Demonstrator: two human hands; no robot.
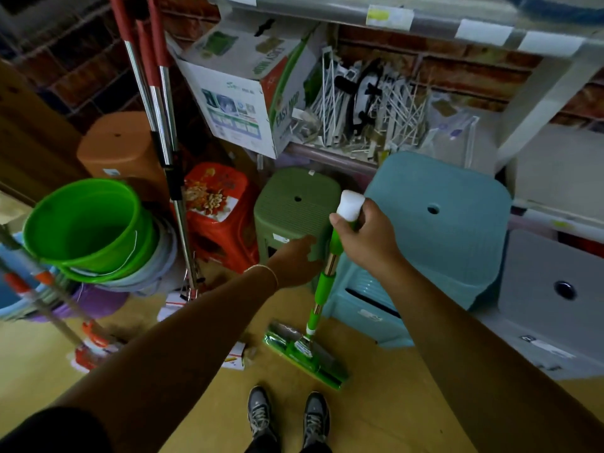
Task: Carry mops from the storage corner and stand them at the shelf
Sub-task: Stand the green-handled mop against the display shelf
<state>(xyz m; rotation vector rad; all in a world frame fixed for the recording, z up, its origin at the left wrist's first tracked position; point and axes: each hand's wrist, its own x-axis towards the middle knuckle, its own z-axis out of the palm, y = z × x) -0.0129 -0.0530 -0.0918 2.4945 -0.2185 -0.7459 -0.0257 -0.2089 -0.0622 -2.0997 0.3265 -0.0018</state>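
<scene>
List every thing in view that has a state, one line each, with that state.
green mop: upright, head flat on the floor, handle top gripped
right hand: closed around the green mop's handle
left hand: reaching toward the green stool, holding nothing
red-handled mops: leaning upright at the shelf
green bucket: empty, tilted, nested on other buckets
Easy Mop box: closed, tilted, upside down on the shelf
green stool: upright on the floor

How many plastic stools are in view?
5: orange stool, red floral stool, green stool, teal stool, grey stool, in a row below the shelf. Others may be hidden.
</scene>
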